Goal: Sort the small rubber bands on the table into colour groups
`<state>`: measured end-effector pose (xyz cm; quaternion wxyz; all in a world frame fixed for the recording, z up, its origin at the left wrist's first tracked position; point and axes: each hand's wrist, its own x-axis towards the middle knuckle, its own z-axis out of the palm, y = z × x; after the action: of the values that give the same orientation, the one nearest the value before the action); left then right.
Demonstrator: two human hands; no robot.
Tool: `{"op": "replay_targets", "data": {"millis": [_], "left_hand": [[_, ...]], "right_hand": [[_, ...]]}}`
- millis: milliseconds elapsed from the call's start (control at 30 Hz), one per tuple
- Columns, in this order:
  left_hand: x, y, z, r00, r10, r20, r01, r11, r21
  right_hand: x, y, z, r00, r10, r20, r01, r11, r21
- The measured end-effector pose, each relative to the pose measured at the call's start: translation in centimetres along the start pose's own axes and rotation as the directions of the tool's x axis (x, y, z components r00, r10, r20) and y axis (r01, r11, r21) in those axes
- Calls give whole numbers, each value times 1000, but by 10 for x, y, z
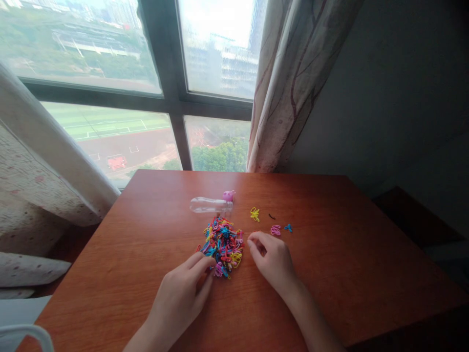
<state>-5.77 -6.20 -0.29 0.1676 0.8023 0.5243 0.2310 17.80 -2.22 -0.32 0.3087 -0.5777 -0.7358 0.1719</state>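
Observation:
A heap of small multicoloured elastic hair bands [223, 242] lies in the middle of the wooden table. At its lower left edge, my left hand [181, 288] has thumb and fingers drawn together against the bands, beside a purple one. Just right of the heap, my right hand [274, 259] is closed in a pinch above the tabletop. What either pinch holds, if anything, is too small to make out. Beyond the right hand lie a yellow group of bands [255, 214], a pink group [275, 230], a blue group [288, 228] and a black band [271, 216].
Behind the heap, a clear plastic bottle [208, 205] lies on its side, with a pink cap [227, 196] at its right end. The wooden table [146, 234] reaches towards a window between curtains [282, 98]. A white curved object [29, 332] is at the lower left.

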Motion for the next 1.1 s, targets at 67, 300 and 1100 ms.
{"op": "replay_targets", "data": {"millis": [67,300,1100], "left_hand": [[0,1,0,1000,-4,-1,4,1000,-9],[0,3,0,999,7,-33,-8,1000,-17],[1,0,6,998,44,-44,-44,999,-2]], "right_hand": [[-18,-12,3,999,-10,51,6,998,70],[-55,-31,24,988,-90,128,81,994,73],[-51,-36,35,995,-53,83,51,998,26]]}}
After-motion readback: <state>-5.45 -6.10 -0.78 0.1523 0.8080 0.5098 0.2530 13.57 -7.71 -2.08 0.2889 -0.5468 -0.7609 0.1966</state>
